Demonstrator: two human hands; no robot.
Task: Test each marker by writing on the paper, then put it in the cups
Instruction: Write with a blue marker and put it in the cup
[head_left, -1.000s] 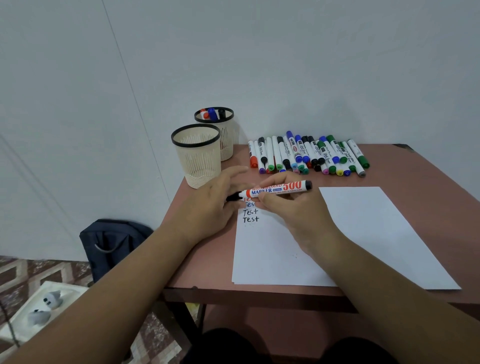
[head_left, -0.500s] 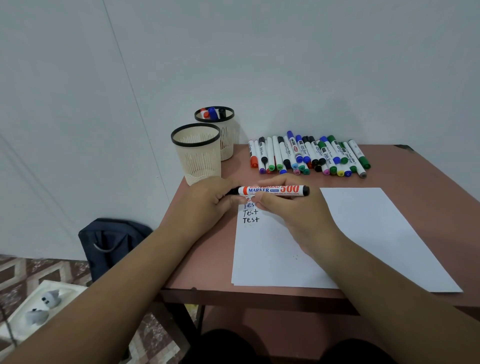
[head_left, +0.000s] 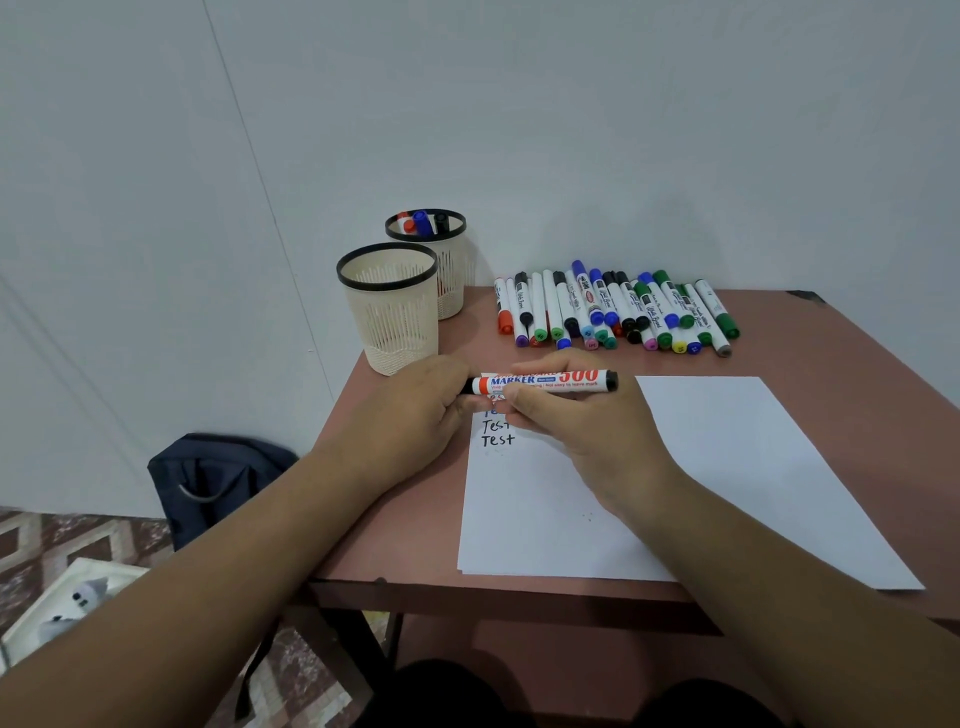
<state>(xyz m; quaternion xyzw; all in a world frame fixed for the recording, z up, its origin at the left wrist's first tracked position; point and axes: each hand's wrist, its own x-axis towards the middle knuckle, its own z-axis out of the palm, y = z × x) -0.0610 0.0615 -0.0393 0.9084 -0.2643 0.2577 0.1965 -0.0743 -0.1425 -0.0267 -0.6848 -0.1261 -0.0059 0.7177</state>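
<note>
A white marker (head_left: 545, 382) with red print and black ends lies level above the top left corner of the paper (head_left: 727, 467). My right hand (head_left: 576, 421) grips its barrel from below. My left hand (head_left: 421, 410) holds its left end, where the black cap sits. Lines reading "Test" are written on the paper under my hands. A near cream cup (head_left: 392, 306) with a black rim shows no markers inside. Behind it, a second cup (head_left: 441, 249) holds three markers. A row of several markers (head_left: 613, 312) lies at the back of the table.
The brown table (head_left: 831, 353) stands against a white wall. Left of it on the floor are a dark backpack (head_left: 218, 478) and a white tray (head_left: 62, 603).
The marker has turned from slightly tilted to level. My left hand has closed round its left end, and the black cap now meets the barrel.
</note>
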